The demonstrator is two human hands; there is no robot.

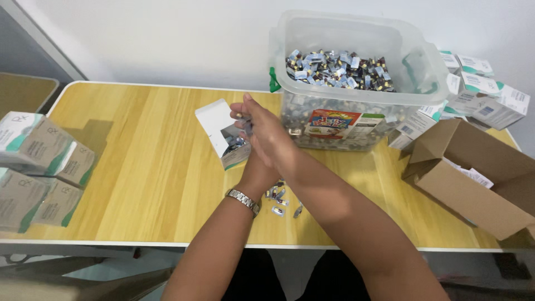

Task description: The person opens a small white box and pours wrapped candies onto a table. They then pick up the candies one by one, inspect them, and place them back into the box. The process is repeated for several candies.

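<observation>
— Two hands listed; what is held?
— Small white carton (225, 134), flap open, lies just before them; right hand (270, 136) is crossed over left hand (257, 167); whether either is closed cannot be told; loose sachets (281, 199) are scattered beneath; clear plastic tub (356, 120) stands beside.

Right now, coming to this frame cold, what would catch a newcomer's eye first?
The big clear plastic tub at the table's far edge, heaped with small silver-and-dark packets, stands out first. In front of it the two hands, right hand crossed over left hand, work at a small open white carton. Loose packets lie on the yellow wooden table below the wrists.
</observation>
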